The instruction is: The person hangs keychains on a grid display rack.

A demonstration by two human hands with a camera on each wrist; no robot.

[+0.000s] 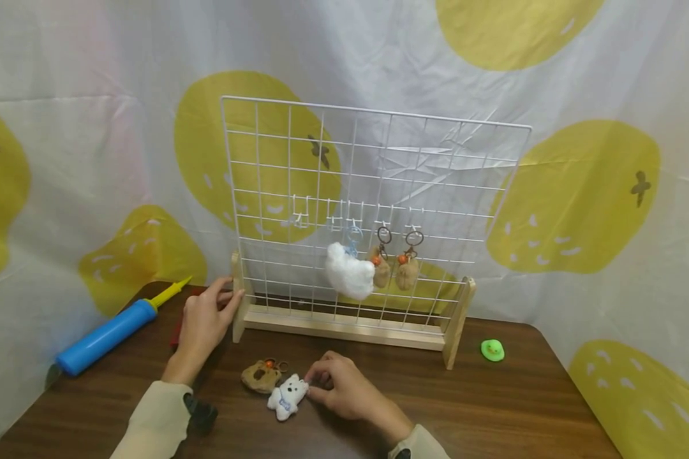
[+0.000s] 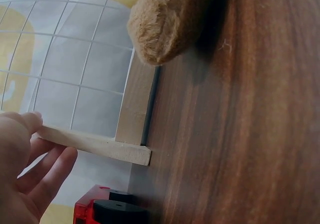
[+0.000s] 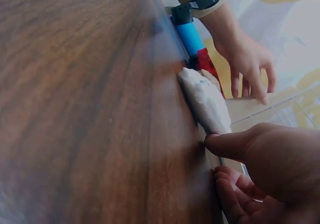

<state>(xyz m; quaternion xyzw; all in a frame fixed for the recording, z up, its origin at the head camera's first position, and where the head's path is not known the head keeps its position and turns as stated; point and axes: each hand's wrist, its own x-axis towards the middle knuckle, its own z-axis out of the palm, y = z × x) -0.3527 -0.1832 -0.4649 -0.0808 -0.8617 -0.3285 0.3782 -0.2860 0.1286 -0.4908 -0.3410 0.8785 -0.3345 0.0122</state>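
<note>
Near the tabletop's (image 1: pixel 528 401) back edge, the left hand (image 1: pixel 204 319) grips a rack's (image 1: pixel 344 324) wooden post (image 1: pixel 238 326); the right hand (image 1: pixel 347 389) touches a white plush bear (image 1: pixel 286 399), whether pinching I cannot tell.

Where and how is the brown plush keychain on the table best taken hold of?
Probably by its key ring, pinched from the right: the ring sticks out beyond the brown plush body, whose lower right the white plush bear crowds.
</note>
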